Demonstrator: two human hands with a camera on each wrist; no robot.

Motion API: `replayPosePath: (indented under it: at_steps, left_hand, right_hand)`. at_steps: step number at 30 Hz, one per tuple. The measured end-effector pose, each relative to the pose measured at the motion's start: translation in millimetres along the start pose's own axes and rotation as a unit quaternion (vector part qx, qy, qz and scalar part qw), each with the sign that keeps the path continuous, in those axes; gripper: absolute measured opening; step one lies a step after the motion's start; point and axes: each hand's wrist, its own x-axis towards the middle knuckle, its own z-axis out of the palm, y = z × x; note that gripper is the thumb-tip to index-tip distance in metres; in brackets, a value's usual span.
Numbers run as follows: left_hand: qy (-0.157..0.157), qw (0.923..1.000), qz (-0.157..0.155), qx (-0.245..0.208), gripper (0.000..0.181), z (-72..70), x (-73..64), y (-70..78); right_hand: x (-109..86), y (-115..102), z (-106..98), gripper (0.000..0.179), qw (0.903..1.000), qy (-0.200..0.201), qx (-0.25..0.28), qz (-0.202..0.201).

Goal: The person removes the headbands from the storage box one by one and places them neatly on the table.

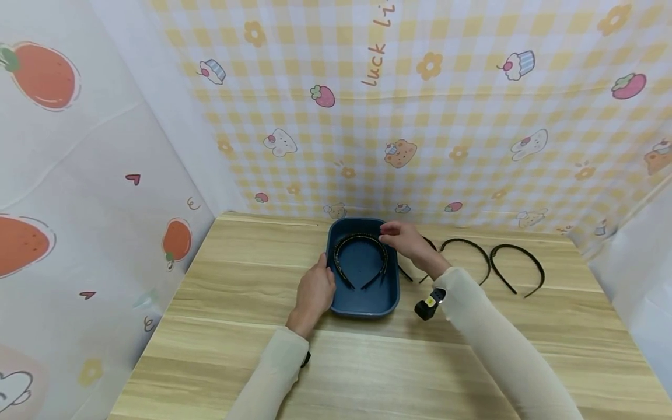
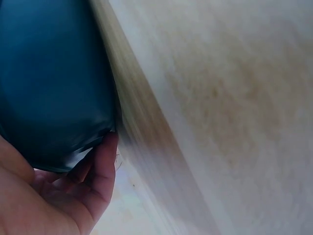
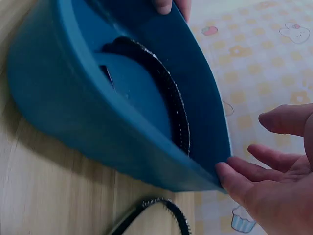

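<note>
A blue plastic bin stands near the back of the table. Inside it lies a black toothed headband with sparkling flecks, seen closer as a dark headband in the right wrist view. My left hand grips the bin's left side, thumb over the rim and fingers outside; in the left wrist view those fingers press against the outer wall. At the far right corner is my right hand, its fingers extended and fingertips right at the rim; thumb and fingers stand apart.
Right of the bin, black headbands lie on the wooden table: one partly behind my right arm, a middle headband and a rightmost headband. A checked cloth hangs behind the table; a white printed sheet covers the left side.
</note>
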Motion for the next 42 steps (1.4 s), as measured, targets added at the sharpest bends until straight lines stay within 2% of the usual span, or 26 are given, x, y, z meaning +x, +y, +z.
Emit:
replayPosePath:
  at_steps: [9,17,21,28,34,42]
  left_hand:
    - [0.001,1.0,-0.006,0.0,0.045,1.0,0.6,-1.3]
    - [-0.003,0.9999,-0.011,0.003,0.046,0.2,1.0,-0.3]
    - [-0.004,0.9999,-0.013,0.001,0.046,-0.1,1.1,-0.1]
    - [-0.008,0.9998,-0.017,-0.002,0.046,0.8,0.9,0.6]
    - [-0.006,0.9998,-0.02,-0.002,0.046,1.5,0.7,0.3]
    - [0.002,1.0,-0.008,0.006,0.046,1.5,0.8,-0.5]
  right_hand:
    - [7.6,-7.6,18.7,0.05,0.9991,0.017,-0.018,0.035]
    - [14.7,-10.3,28.4,0.06,0.9972,0.03,-0.025,0.064]
    - [17.7,-9.8,33.2,0.061,0.9961,0.026,-0.037,0.075]
    - [20.8,-4.9,35.3,0.061,0.9942,0.015,-0.023,0.104]
    - [19.1,-7.2,37.7,0.059,0.9947,0.02,-0.026,0.097]
    - [15.6,-9.3,37.8,0.057,0.9954,0.037,-0.025,0.085]
